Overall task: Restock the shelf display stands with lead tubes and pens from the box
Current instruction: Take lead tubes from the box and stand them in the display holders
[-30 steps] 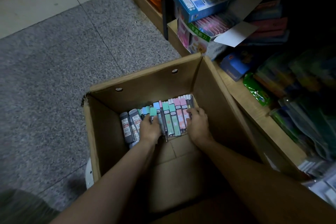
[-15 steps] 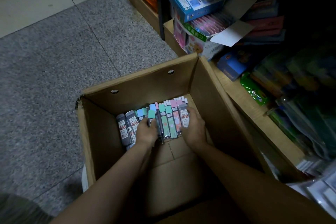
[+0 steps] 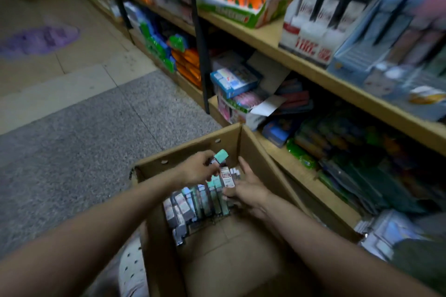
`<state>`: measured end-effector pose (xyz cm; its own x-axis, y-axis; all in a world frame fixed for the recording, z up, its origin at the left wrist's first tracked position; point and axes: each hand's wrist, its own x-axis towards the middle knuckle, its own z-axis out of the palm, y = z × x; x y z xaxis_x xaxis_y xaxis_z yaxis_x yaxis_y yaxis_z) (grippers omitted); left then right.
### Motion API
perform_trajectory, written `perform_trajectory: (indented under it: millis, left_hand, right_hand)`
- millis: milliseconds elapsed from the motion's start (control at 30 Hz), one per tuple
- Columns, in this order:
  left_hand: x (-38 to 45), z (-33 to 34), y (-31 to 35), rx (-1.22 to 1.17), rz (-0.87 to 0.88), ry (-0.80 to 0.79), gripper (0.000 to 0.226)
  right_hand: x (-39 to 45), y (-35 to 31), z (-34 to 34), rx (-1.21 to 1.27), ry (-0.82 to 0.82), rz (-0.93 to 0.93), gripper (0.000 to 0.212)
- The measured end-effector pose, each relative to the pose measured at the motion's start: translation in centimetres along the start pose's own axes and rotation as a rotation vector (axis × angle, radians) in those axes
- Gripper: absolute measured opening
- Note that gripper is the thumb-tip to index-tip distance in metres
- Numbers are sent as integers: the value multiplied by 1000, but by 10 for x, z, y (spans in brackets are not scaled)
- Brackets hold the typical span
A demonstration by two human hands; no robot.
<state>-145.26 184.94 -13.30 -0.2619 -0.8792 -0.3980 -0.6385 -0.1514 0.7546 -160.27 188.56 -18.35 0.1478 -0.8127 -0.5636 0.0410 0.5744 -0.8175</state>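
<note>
Right now I see my left hand [image 3: 196,171] raised over the cardboard box [image 3: 156,260], its grip pinching a mint-capped lead tube [image 3: 220,156]. My right hand [image 3: 248,188] curls round a labelled lead tube [image 3: 227,177] above the packed row, beside the wooden shelf [image 3: 313,70].

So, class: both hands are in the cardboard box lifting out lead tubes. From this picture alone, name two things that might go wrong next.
1. The left hand pinches a mint-capped tube by its end only; it may slip back into the box.
2. The right hand holds several tubes at once, fanned out; one could fall as the bundle rises past the box wall towards the display stand.
</note>
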Motion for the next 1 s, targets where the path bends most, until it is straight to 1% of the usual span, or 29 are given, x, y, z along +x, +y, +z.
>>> perform_trajectory:
  millis: [33,100,133,200,267,333,367,433,500,567,667,767,900,1000]
  left_hand:
    - [-5,-9,16,35,54,2,8]
    - [-13,-21,45,-19,142,22,4]
    - [-16,-25,57,-70,185,47,11]
    - [-19,-30,80,-127,266,128,27]
    - [-20,-31,102,-133,317,224,39]
    - [-19,-30,123,-91,341,311,40]
    - [-19,-30,133,-41,343,330,34]
    - [-21,-30,151,8,356,281,25]
    - [-23,-30,168,-35,429,193,18]
    - [-28,-32,186,-97,519,125,16]
    - [-31,-36,206,-176,614,53,20]
    - [-27,-40,216,-238,689,-54,21]
    - [-19,-40,225,-372,711,-119,22]
    - [-13,-41,228,-387,725,-135,21]
  right_hand:
    - [-11,-12,-1,14,-34,-28,109]
    - [-34,-36,-5,45,-98,-94,110]
    - [-45,-47,-7,58,-116,-130,108]
    - [-67,-71,-14,74,-116,-188,105]
    - [-88,-93,-23,77,-100,-237,107]
    - [-105,-112,-33,74,-67,-297,108]
    - [-112,-120,-37,70,-43,-323,108]
    - [-122,-134,-44,46,11,-365,109]
    - [-129,-146,-49,36,54,-394,109]
    - [-138,-155,-52,-34,84,-437,107]
    - [-150,-169,-57,-250,182,-568,98]
    - [-161,-187,-71,-332,276,-635,90]
    - [-167,-210,-83,-503,389,-680,85]
    - [-165,-217,-86,-685,479,-726,69]
